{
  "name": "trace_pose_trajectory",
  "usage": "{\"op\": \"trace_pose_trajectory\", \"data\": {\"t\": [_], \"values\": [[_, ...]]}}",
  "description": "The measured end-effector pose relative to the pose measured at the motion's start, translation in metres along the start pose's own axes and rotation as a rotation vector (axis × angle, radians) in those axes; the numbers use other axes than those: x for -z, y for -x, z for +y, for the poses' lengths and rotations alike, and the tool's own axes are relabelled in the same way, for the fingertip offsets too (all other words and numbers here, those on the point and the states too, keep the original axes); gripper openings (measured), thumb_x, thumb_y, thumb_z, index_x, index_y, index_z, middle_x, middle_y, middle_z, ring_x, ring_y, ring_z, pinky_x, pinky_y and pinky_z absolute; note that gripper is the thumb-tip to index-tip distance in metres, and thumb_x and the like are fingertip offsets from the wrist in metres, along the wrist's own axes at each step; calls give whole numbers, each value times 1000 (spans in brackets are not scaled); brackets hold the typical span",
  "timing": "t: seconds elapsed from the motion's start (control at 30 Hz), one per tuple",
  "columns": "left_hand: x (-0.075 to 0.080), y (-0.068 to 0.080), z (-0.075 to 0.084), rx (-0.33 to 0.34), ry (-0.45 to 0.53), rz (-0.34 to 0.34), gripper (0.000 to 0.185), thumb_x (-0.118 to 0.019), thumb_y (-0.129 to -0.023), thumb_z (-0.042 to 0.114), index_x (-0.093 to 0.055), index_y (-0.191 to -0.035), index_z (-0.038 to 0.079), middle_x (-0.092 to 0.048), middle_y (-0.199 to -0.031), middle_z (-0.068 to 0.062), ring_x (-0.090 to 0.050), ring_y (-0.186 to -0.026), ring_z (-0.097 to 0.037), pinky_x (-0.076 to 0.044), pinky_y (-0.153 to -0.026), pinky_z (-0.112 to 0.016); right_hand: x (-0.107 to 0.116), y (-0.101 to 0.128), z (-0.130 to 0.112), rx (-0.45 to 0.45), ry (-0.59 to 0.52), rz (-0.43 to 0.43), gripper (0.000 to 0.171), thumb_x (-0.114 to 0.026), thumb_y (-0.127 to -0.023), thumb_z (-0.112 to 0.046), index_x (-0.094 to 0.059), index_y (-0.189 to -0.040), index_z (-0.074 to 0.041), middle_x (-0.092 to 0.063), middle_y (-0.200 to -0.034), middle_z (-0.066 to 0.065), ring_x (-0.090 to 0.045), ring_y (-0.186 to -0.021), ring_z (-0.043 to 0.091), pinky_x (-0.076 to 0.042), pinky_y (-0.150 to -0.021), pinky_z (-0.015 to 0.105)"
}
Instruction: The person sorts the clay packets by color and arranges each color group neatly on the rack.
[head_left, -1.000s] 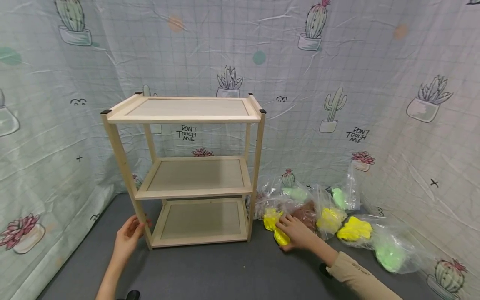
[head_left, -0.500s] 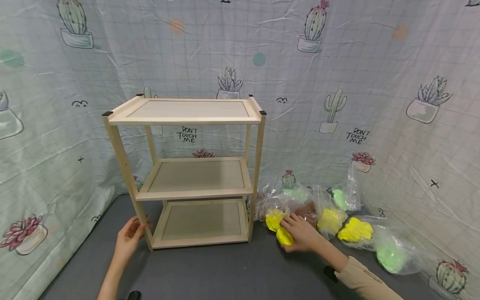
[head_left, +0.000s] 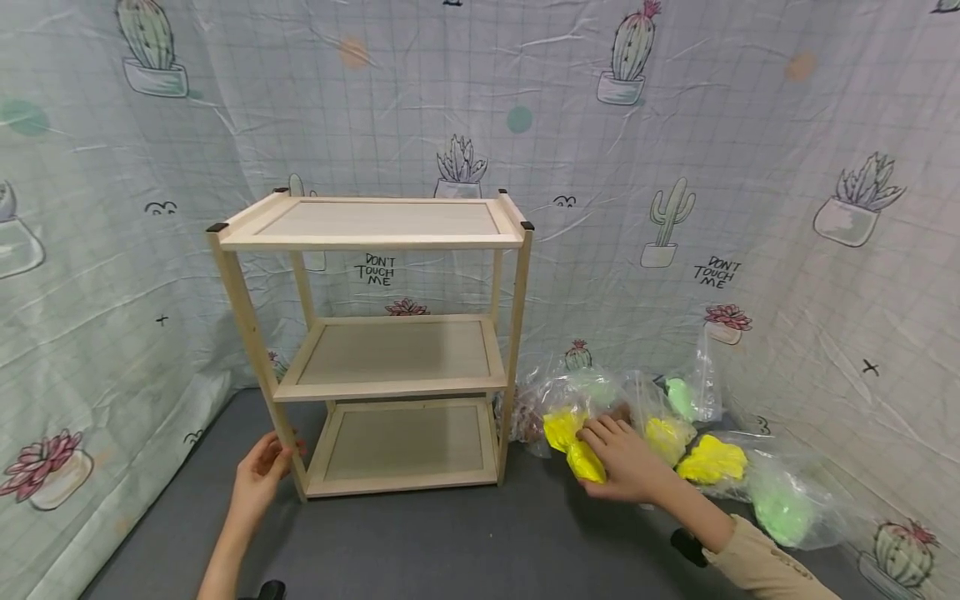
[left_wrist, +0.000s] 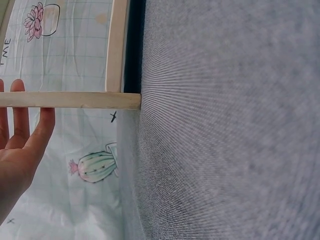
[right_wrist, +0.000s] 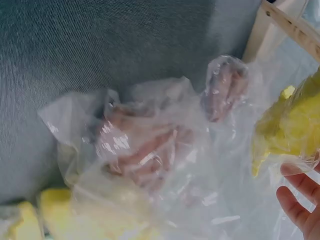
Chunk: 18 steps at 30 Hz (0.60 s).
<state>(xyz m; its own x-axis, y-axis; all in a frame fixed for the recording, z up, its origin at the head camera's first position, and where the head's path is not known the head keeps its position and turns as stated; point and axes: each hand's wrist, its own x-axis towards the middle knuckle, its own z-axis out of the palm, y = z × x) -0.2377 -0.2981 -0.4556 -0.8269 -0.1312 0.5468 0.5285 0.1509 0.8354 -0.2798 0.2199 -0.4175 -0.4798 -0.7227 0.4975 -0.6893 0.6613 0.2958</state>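
Note:
A three-tier wooden shelf (head_left: 397, 350) stands upright on the dark table. My left hand (head_left: 258, 475) holds its front left post low down; in the left wrist view, fingers (left_wrist: 19, 122) reach past the post (left_wrist: 75, 100) on its far side. To the right of the shelf, my right hand (head_left: 626, 458) grips a clear plastic bag with a yellow lump (head_left: 564, 429) inside. The right wrist view has this yellow bag (right_wrist: 292, 125) at its right edge, with fingertips (right_wrist: 292, 169) against its underside.
Other clear bags lie along the back right: one with a brown lump (right_wrist: 145, 150), a yellow one (head_left: 711, 458), a pale green one (head_left: 780, 504) and several more. A cactus-print cloth (head_left: 585, 150) hangs behind and at both sides. All tiers of the shelf are bare.
My right hand has drawn the yellow bag rightward and slightly up, across the brown bag. My left hand has stayed at the post, and the shelf stands where it was.

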Motion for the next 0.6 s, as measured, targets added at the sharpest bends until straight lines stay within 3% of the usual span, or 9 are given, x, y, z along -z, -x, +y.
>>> {"op": "trace_pose_trajectory", "data": {"t": [0.17, 0.33, 0.6], "values": [[0, 0, -3, -9, -2, -1, 24, -45, -90, -2, -53, -112, 0, -65, -91, 14, -62, -82, 3, -48, -67, -13, 16, -3, 4, 14, 14, 77, 52, -63, -70, -47, -53, -103, -8, -53, -98, 5, -48, -89, 20, -40, -77, 38], [0, 0, -5, -16, 6, -4, 25, -44, -90, -2, -54, -112, 4, -65, -91, 12, -62, -82, 2, -48, -67, -13, 39, -6, 11, -8, 45, 81, 52, -46, -83, -51, -52, -107, -5, -55, -102, 8, -49, -92, 23, -40, -79, 41], [0, -1, -4, -9, -2, -7, 24, -44, -91, 0, -54, -111, 6, -64, -92, 12, -61, -82, 3, -48, -68, -13, 72, -16, 27, -9, 71, 129, 58, -31, -90, -51, -52, -109, 0, -56, -103, 13, -50, -93, 28, -41, -79, 43]]}}
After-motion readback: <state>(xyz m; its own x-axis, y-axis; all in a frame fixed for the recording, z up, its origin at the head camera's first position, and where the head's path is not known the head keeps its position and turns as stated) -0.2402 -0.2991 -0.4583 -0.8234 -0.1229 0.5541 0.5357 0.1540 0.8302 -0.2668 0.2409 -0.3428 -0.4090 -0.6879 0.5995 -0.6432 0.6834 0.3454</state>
